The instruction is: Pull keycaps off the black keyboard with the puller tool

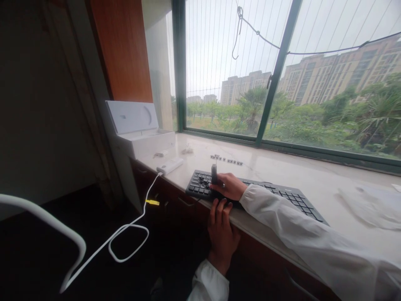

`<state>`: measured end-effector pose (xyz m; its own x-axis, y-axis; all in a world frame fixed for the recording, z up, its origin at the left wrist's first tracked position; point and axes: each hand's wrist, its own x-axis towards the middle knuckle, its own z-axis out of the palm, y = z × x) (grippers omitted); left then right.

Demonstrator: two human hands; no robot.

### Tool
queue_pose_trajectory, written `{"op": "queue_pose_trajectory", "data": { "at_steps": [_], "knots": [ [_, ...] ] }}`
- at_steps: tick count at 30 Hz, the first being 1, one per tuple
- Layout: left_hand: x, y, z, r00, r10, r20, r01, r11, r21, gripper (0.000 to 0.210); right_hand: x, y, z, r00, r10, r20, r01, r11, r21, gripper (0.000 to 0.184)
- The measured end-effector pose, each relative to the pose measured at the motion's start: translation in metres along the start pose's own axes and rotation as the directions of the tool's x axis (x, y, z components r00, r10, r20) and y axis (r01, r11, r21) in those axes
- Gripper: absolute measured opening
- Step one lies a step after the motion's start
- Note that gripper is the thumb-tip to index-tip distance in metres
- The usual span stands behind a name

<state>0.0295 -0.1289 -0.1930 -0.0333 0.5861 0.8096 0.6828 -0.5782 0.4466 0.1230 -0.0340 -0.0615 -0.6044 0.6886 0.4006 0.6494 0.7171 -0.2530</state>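
A black keyboard (286,193) lies on the pale sill, and dark gaps show among the keys at its left end. Over that end, my right hand (231,186) is closed around a small black upright tool (214,173), whose exact kind I cannot make out. The tool's lower end is hidden by my fingers and the keys. My left hand (223,228) is open, its fingers laid over the sill's front edge, by the front of the keyboard. Behind the keyboard, several loose keycaps (230,160) sit in a row.
To the left stands an open white box (147,144). A white device (169,166) lies before it, with a white cable (128,225) hanging past the edge and bearing a yellow tag (153,202). Clear plastic (369,205) lies at the right. A window (225,83) rises behind.
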Motion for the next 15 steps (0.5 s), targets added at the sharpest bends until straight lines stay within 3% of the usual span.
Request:
{"op": "queue_pose_trajectory", "data": {
  "at_steps": [7,15],
  "knots": [
    [0.001,0.0,-0.003,1.0,0.021,-0.005,-0.021,0.999,0.05,0.048,0.001,0.003,-0.002,0.998,0.037,-0.045,-0.038,0.999,-0.02,0.027],
    [0.002,0.002,-0.005,0.999,0.036,0.0,-0.036,0.997,0.065,0.053,0.003,0.007,-0.018,0.977,0.178,-0.12,-0.172,0.983,0.059,0.039]
  ]
}}
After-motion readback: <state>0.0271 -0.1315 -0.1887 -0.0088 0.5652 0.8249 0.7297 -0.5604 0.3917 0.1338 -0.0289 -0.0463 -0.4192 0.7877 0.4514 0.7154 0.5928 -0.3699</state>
